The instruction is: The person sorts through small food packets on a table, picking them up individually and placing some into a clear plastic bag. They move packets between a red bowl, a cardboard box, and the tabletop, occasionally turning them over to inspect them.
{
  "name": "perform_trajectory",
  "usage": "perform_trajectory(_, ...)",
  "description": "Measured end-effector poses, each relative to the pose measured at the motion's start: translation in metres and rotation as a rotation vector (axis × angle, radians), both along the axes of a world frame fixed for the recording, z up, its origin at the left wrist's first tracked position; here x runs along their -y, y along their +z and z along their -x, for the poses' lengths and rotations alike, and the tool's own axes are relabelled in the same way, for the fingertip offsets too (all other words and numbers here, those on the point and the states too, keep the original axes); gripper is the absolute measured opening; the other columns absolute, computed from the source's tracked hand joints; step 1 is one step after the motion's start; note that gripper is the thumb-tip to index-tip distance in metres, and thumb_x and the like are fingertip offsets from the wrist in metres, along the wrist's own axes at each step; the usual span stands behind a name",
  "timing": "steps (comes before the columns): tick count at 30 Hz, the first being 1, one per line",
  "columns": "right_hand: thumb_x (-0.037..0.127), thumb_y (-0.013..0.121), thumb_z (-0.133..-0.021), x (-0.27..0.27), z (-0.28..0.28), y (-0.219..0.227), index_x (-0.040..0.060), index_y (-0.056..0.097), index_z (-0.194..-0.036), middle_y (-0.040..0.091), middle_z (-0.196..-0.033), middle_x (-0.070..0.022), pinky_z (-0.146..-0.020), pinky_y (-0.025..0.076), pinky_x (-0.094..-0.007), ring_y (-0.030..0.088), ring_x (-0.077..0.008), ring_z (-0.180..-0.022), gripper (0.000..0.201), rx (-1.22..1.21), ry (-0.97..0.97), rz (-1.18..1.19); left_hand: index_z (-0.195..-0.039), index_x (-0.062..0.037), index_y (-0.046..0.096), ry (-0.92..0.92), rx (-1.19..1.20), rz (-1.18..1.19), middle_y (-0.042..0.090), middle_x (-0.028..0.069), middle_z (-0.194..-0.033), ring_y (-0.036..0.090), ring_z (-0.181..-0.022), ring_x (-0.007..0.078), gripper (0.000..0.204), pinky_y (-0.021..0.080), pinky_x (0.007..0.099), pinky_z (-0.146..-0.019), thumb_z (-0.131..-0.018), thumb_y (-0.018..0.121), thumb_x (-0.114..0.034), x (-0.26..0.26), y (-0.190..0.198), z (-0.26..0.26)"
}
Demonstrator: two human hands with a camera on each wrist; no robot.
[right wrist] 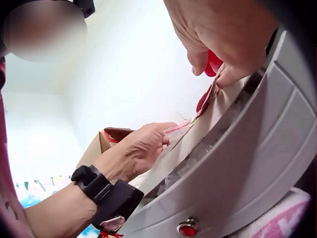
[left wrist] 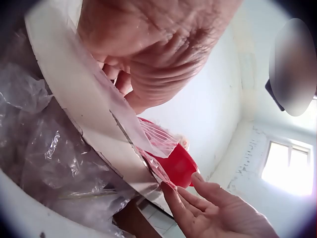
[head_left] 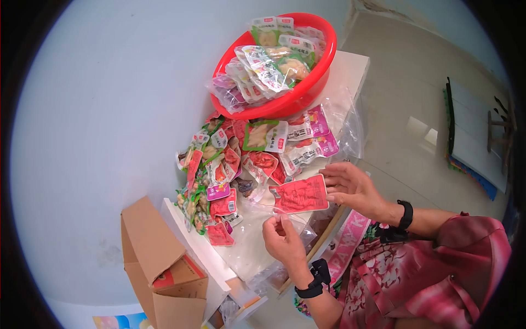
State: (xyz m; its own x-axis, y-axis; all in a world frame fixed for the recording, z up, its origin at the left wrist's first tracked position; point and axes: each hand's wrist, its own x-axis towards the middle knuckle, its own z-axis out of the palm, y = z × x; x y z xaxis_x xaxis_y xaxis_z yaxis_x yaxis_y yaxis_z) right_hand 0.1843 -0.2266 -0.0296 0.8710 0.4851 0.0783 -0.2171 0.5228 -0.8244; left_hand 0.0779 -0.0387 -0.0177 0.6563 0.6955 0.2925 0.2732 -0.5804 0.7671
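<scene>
My left hand [head_left: 282, 241] pinches the edge of a clear plastic bag [head_left: 249, 211] between thumb and curled fingers. The red food packet [head_left: 298, 194] lies flat-side up at the bag's mouth, its printed back showing. At its right edge is my right hand [head_left: 350, 189], fingers extended and spread from the thumb, fingertips touching the packet's end. In the left wrist view, the right hand [left wrist: 213, 206] meets the thin edge of packet and bag, with a gap between its digits. The right wrist view shows the left hand [right wrist: 148, 144] gripping the bag's edge.
A heaped pile of small food packets [head_left: 211, 186] lies left of my hands. Behind stands a red basin [head_left: 312, 82] of filled bags. An opened cardboard box [head_left: 150, 241] sits by the wall. Clear bags [left wrist: 64, 163] fill an open drawer below the white tabletop [head_left: 353, 68].
</scene>
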Motion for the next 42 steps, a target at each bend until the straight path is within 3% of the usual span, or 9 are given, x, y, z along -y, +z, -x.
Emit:
perform_trajectory(3,0.004,0.078,-0.093,-0.001,0.005,-0.018,0.0001,0.048,-0.140,0.064,-0.127,-0.0093,-0.099,0.054,-0.0322,0.064,-0.0172,-0.113,0.056,-0.011,0.036,0.008,-0.098,-0.0009,0.064,0.010,-0.014,-0.081,0.065,0.0048,-0.086,0.060,-0.075,0.0133,0.015,0.051,0.0295,-0.071,-0.097,0.070,-0.015,0.007,0.004,-0.004)
perform_trajectory(12,0.015,0.072,-0.100,-0.025,0.009,-0.011,-0.0003,0.070,-0.114,0.072,-0.099,-0.0019,-0.083,0.055,-0.0254,0.065,-0.0057,-0.095,0.022,0.150,0.000,0.315,-0.099,-0.0001,0.066,-0.038,-0.021,-0.016,0.068,0.0057,-0.091,0.061,-0.076,0.0123,0.013,0.051,0.0279,-0.070,-0.097,0.070,-0.012,0.009,0.009,-0.001)
perform_trajectory(16,0.011,0.068,-0.102,-0.008,-0.005,0.010,0.0002,0.070,-0.113,0.073,-0.098,0.0002,-0.076,0.051,-0.0232,0.063,-0.0047,-0.087,0.015,-0.005,-0.104,0.069,-0.099,0.0005,0.065,-0.045,0.086,0.179,0.067,0.0051,-0.088,0.061,-0.073,0.0111,0.010,0.050,0.0249,-0.067,-0.098,0.068,-0.009,-0.001,0.005,0.007)
perform_trajectory(23,0.017,0.073,-0.098,0.002,-0.011,0.042,0.0008,0.073,-0.105,0.072,-0.084,-0.0086,-0.068,0.051,-0.0295,0.064,-0.0118,-0.075,0.017,0.524,-0.063,0.474,-0.100,0.0001,0.065,-0.038,0.170,0.333,0.066,0.0024,-0.085,0.059,-0.071,0.0078,0.011,0.049,0.0226,-0.060,-0.099,0.069,-0.010,0.005,0.027,0.007)
perform_trajectory(24,0.018,0.075,-0.095,-0.005,-0.017,0.041,-0.0003,0.072,-0.103,0.069,-0.081,-0.0154,-0.067,0.052,-0.0350,0.065,-0.0229,-0.069,0.021,0.667,-0.036,0.395,-0.100,-0.0001,0.065,-0.030,0.177,0.301,0.066,0.0022,-0.085,0.058,-0.070,0.0073,0.011,0.048,0.0220,-0.059,-0.099,0.069,-0.010,0.004,0.031,0.008)
perform_trajectory(27,0.019,0.075,-0.093,-0.003,-0.024,0.049,-0.0011,0.072,-0.102,0.069,-0.082,-0.0181,-0.068,0.052,-0.0385,0.065,-0.0297,-0.070,0.023,0.578,0.215,0.382,-0.099,-0.0001,0.063,-0.028,0.140,0.281,0.065,0.0030,-0.082,0.055,-0.065,0.0067,0.011,0.045,0.0215,-0.056,-0.100,0.067,-0.010,0.006,0.045,0.014)
perform_trajectory(34,0.018,0.073,-0.088,-0.064,-0.044,0.049,-0.0032,0.071,-0.104,0.071,-0.086,-0.0207,-0.072,0.053,-0.0424,0.069,-0.0339,-0.077,0.027,0.811,0.493,0.438,-0.103,0.0001,0.063,-0.132,0.132,0.328,0.065,0.0028,-0.086,0.055,-0.066,0.0067,0.011,0.045,0.0212,-0.057,-0.102,0.065,-0.011,0.017,0.050,0.015)
perform_trajectory(37,0.012,0.068,-0.093,-0.081,-0.030,0.052,-0.0025,0.068,-0.113,0.072,-0.090,-0.0185,-0.073,0.054,-0.0390,0.070,-0.0258,-0.080,0.025,0.742,0.608,0.430,-0.103,-0.0001,0.063,-0.119,0.133,0.311,0.066,0.0032,-0.088,0.057,-0.067,0.0071,0.011,0.046,0.0212,-0.058,-0.103,0.064,-0.011,0.007,0.045,0.018)
perform_trajectory(42,0.007,0.066,-0.088,-0.093,-0.036,0.048,-0.0002,0.065,-0.114,0.072,-0.095,-0.0221,-0.073,0.055,-0.0490,0.071,-0.0393,-0.090,0.027,0.913,-0.015,0.523,-0.100,-0.0023,0.065,-0.088,0.197,0.368,0.065,0.0006,-0.083,0.057,-0.067,0.0062,0.010,0.047,0.0221,-0.059,-0.101,0.067,-0.012,-0.010,0.031,0.025)
